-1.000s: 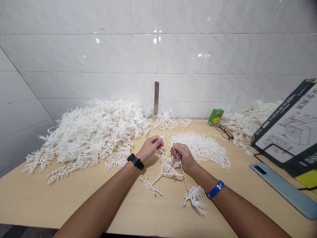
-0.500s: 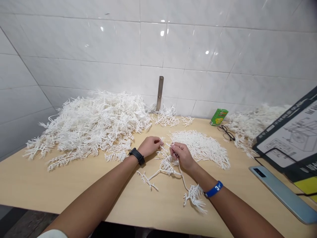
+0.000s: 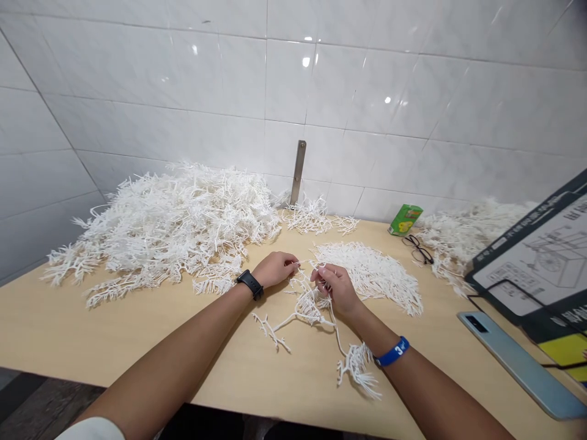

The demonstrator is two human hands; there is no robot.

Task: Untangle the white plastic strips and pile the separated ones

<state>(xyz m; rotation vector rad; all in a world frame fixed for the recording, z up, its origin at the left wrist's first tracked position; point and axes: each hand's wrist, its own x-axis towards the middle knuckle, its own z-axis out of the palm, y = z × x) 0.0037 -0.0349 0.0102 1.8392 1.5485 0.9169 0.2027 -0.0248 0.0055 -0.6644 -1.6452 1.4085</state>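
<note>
White branching sprig (image 3: 309, 310) lies below the frame's centre; just above, the left hand (image 3: 271, 269) pinches a thin strand (image 3: 303, 262), the right hand (image 3: 340, 289) curls around its stems.

A branched piece (image 3: 310, 310) is spreading over the worktop (image 3: 238, 366) before the right grip (image 3: 321, 275). Left of the left grip (image 3: 276, 270), a heap (image 3: 183, 226) is sitting; behind both, loose strands (image 3: 306, 218) are lying. A flat pile (image 3: 373, 274) is spreading behind and right of the right grip; farther right, a carton (image 3: 405, 220), glasses (image 3: 417, 249), phone (image 3: 518, 363) and box (image 3: 534, 263) are resting.
</note>
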